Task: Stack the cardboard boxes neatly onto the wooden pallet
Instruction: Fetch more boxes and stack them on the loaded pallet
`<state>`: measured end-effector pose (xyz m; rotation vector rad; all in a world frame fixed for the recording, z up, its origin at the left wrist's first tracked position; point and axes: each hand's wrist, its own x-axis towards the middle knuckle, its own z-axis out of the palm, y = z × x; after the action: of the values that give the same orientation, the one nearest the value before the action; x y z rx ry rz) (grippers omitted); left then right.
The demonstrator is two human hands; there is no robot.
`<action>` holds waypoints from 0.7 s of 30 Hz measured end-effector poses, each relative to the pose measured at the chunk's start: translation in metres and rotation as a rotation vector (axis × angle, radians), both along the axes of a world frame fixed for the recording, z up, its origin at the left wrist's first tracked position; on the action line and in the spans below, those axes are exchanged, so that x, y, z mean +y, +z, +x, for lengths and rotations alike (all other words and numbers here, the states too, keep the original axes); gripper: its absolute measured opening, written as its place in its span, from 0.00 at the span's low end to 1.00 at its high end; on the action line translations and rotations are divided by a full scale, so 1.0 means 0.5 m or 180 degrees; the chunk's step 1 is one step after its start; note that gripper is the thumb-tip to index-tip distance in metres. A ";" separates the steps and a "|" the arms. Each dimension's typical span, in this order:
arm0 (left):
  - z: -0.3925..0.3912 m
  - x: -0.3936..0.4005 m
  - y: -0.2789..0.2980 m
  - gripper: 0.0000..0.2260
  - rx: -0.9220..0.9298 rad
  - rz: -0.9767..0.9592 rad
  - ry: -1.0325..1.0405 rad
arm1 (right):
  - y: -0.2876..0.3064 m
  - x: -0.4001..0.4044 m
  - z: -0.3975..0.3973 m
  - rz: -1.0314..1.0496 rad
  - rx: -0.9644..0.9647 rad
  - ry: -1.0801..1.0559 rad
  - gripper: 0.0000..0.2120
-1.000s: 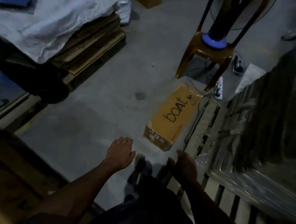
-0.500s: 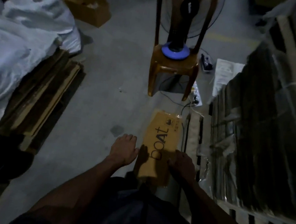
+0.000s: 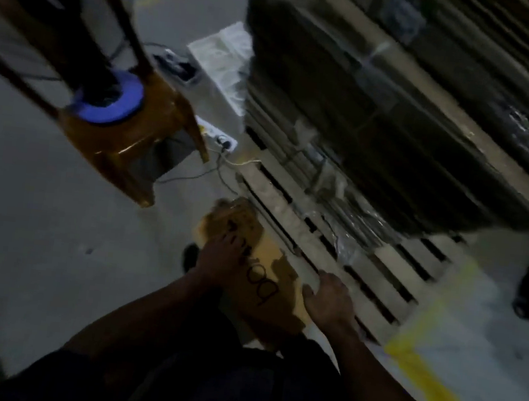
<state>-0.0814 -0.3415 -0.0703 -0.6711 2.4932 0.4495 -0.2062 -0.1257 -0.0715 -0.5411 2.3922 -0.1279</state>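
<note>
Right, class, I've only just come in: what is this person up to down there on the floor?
A person has both hands on a long tan cardboard box with black lettering. The left hand lies on its top; the right hand is at its near right edge. The box lies beside a pale slatted wooden pallet, which already carries a dark plastic-wrapped stack. It is not on the pallet yet.

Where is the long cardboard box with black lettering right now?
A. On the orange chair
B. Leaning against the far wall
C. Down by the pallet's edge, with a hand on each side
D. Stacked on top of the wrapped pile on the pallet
C: the cardboard box lies beside the wooden pallet, with the left hand on top and the right hand at its side.
</note>
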 end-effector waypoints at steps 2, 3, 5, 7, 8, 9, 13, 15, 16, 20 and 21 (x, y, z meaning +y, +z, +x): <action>-0.008 -0.040 -0.006 0.24 0.0069 0.0154 -0.0226 | 0.006 -0.007 0.042 0.0098 -0.0019 -0.0341 0.30; -0.011 -0.054 -0.006 0.23 0.0107 0.0174 -0.0279 | 0.011 -0.011 0.064 0.0127 -0.0027 -0.0495 0.30; -0.017 -0.077 0.002 0.23 0.0177 0.0120 -0.0424 | 0.019 -0.016 0.105 0.0180 -0.0082 -0.0816 0.30; -0.016 -0.094 0.001 0.24 0.0238 0.0086 -0.0606 | 0.028 -0.016 0.140 0.0169 -0.0109 -0.1129 0.30; -0.011 -0.101 -0.003 0.24 0.0251 0.0078 -0.0696 | 0.031 -0.014 0.156 0.0151 -0.0092 -0.1263 0.30; -0.005 -0.105 -0.007 0.26 0.0266 0.0085 -0.0727 | 0.033 -0.011 0.169 0.0131 -0.0080 -0.1372 0.30; 0.031 -0.125 -0.042 0.25 0.0205 0.0159 -0.0718 | 0.018 0.020 0.237 0.0043 -0.0145 -0.1918 0.31; 0.047 -0.126 -0.043 0.28 0.0229 0.0145 -0.0762 | -0.010 0.036 0.269 -0.0047 -0.0190 -0.2168 0.31; 0.053 -0.125 -0.050 0.29 0.0252 0.0123 -0.0783 | -0.029 0.044 0.283 -0.0086 -0.0219 -0.2288 0.32; 0.082 -0.140 -0.168 0.23 0.0386 0.0156 -0.0626 | -0.157 0.065 0.335 -0.0156 -0.0404 -0.2641 0.33; 0.084 -0.151 -0.217 0.27 0.0393 0.0165 -0.0557 | -0.193 0.067 0.342 -0.0176 -0.0438 -0.2768 0.33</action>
<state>-0.0392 -0.4171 -0.1791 -0.4116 2.6184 0.5011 -0.0349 -0.0923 -0.1681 0.5016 2.3262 -0.5839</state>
